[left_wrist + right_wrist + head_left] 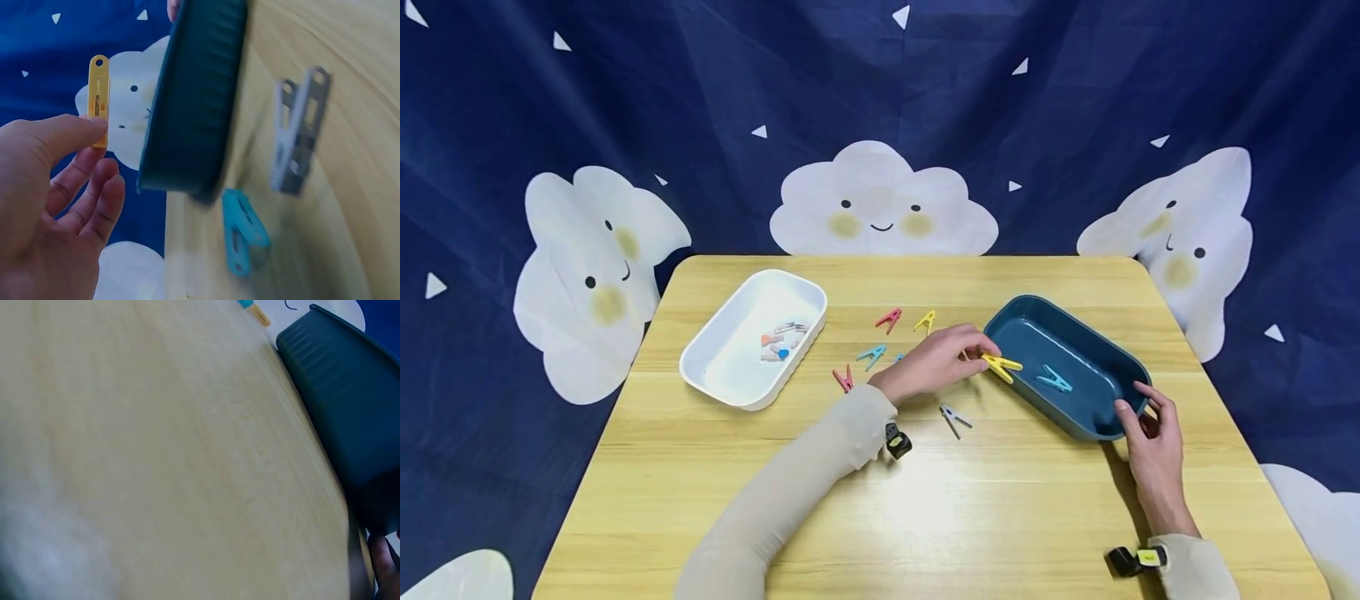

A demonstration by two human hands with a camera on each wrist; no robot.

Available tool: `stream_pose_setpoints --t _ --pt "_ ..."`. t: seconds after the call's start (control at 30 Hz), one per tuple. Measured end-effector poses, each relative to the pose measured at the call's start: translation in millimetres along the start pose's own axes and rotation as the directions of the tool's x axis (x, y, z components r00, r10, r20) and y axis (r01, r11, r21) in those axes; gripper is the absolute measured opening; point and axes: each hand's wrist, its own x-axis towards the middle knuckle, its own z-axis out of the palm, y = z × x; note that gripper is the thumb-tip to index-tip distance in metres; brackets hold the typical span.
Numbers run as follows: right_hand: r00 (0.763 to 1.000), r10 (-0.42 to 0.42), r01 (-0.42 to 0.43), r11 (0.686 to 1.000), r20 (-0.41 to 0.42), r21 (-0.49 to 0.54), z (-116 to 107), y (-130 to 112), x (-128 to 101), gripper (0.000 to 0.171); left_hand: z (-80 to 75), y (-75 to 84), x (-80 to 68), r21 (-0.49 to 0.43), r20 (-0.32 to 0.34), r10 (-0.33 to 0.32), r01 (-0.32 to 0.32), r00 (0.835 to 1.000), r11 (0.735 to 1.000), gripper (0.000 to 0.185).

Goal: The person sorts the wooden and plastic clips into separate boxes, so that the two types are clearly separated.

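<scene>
My left hand (934, 363) pinches a yellow clothespin (1002, 367) between thumb and fingers at the left rim of a dark teal basin (1078, 329). In the left wrist view the yellow clothespin (98, 87) points upward beside the basin's wall. A light blue clothespin (1055, 379) lies on the basin's floor. My right hand (1156, 454) grips the basin's near right corner, its thumb and fingers at the rim. In the right wrist view only a fingertip shows below the basin (350, 406). A grey clothespin (955, 419) lies on the table, nearer me than my left hand.
Left of my left hand lie red clothespins (889, 320), a yellow clothespin (927, 322) and a blue clothespin (872, 357); another blue one is partly hidden by the hand. A white basin (703, 354) at the left holds several small items. A patterned curtain (880, 83) hangs behind the table.
</scene>
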Motion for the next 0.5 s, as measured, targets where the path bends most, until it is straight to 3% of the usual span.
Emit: stream_pose_setpoints --t 0.23,0.5 --pt "1.000 -0.001 0.002 1.000 -0.007 0.008 0 1 0 0.053 6.6 12.7 25.3 0.042 -0.007 0.000 0.000 1.000 0.999 0.024" --pt "1.000 -0.018 0.018 0.999 -0.023 0.036 1 1 0 0.051 19.6 24.6 55.5 0.180 0.009 0.020 -0.021 1.000 0.984 0.023"
